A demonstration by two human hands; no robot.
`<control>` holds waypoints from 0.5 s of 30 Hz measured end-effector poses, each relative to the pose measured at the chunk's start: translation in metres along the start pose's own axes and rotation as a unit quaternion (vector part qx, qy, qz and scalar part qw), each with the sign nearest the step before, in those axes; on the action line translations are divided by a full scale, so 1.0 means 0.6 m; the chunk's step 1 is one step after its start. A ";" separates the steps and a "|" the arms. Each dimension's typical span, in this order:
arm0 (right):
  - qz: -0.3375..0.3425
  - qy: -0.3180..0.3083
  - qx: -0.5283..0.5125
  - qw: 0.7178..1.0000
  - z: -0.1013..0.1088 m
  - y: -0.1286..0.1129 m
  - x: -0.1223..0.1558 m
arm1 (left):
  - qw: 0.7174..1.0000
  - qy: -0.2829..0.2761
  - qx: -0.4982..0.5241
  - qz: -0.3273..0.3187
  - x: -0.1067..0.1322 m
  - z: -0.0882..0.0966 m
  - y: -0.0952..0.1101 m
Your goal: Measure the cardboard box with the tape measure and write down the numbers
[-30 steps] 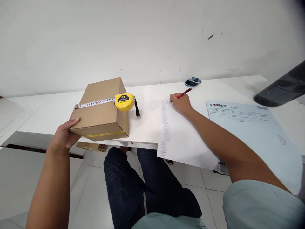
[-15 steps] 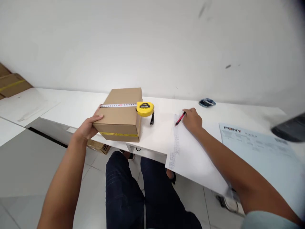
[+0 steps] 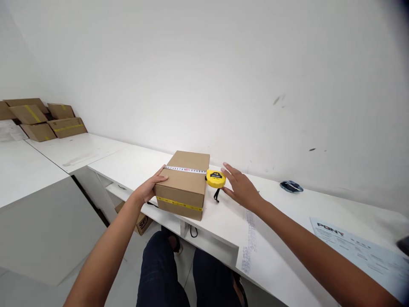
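Observation:
A brown cardboard box [image 3: 183, 185] with a yellow tape band sits near the front edge of the white table [image 3: 287, 209]. A white measuring tape lies stretched across its top, running to a yellow tape measure case [image 3: 215, 178] hanging at the box's right edge. My left hand [image 3: 150, 187] grips the box's left side, thumb on the tape's end. My right hand [image 3: 241, 187] hovers just right of the yellow case with fingers spread and nothing in it. No pen is in view.
A white sheet with a column of writing [image 3: 255, 238] lies by my right forearm. A pale blue printed form [image 3: 361, 251] lies at the right. A small dark blue object [image 3: 290, 186] rests near the wall. Several cardboard boxes [image 3: 41, 119] are stacked far left.
My right hand left the white sheet and moved left toward the yellow tape measure; the red pen is no longer in it. The view swung left. My left hand stayed on the box.

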State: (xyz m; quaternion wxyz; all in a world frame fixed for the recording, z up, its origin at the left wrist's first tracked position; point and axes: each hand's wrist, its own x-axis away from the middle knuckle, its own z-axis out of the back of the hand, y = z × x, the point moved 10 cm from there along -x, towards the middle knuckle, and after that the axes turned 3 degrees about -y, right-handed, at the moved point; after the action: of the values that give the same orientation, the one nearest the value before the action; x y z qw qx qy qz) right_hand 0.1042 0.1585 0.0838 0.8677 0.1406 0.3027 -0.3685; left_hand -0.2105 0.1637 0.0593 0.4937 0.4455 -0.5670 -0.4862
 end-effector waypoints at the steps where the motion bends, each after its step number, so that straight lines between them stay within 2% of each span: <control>1: 0.000 -0.001 -0.014 1.000 0.004 -0.007 -0.009 | 1.000 0.012 -0.010 0.000 0.001 0.004 0.000; 5: -0.056 0.008 -0.124 0.991 0.030 -0.012 -0.028 | 0.998 0.049 -0.039 -0.010 0.008 0.019 0.003; 7: -0.102 0.006 -0.210 0.972 0.037 -0.013 -0.029 | 0.996 0.072 -0.052 -0.015 0.012 0.028 0.005; 9: -0.162 -0.007 -0.298 0.941 0.032 -0.014 -0.026 | 0.993 0.094 -0.062 -0.020 0.017 0.033 0.006; 11: -0.228 -0.006 -0.392 0.891 0.021 -0.017 -0.021 | 0.990 0.117 -0.071 -0.030 0.021 0.034 0.007; 12: -0.258 0.001 -0.444 0.858 0.014 -0.020 -0.018 | 0.988 0.131 -0.075 -0.039 0.022 0.032 0.008; 15: -0.322 0.035 -0.599 0.732 -0.011 -0.035 -0.017 | 0.974 0.190 -0.095 -0.076 0.030 0.028 0.010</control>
State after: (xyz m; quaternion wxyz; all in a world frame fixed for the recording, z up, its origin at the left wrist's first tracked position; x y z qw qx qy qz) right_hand 0.0806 0.1524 0.0848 0.5904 -0.5011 0.5184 -0.3629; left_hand -0.2291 0.1487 0.0670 0.5939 0.5224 -0.3789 -0.4804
